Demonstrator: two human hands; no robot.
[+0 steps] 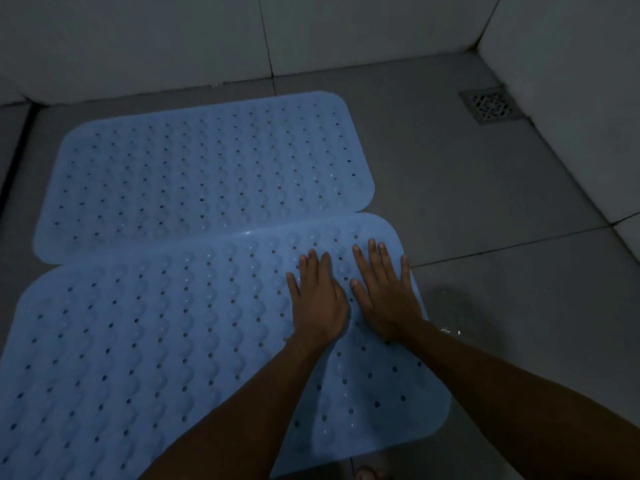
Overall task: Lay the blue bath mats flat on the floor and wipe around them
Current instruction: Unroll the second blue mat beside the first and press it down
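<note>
From the head view, two pale blue rubber bath mats with rounded corners, rows of small holes and raised bumps lie on the grey tiled floor [485, 209]. The far blue mat [194, 174] sits flat at about 11 o'clock from the hands, close to the white tiled wall [138, 39]. The near blue mat [145, 341] fills the lower left of the frame; its far edge overlaps the far mat's near edge along a slanted line.

Both hands rest palm-down on the near mat, toward its far right corner at about 1 o'clock from the mat's middle. The left hand [317, 299] lies with its fingers released and spread, pointing to 12 o'clock, gripping nothing. The right hand [384, 289] lies just beside it — fingers likewise flat and splayed, the little finger reaching the mat's right edge. The two thumbs are near each other.

At 1 o'clock from the hands, well apart from both mats, a square metal floor drain grate [490, 106] sits in the corner where two walls meet. A wet, shiny patch [450, 317] shows on the floor just beside the near mat's right edge. At the bottom edge, toes of a bare foot [367, 474] are in sight.
</note>
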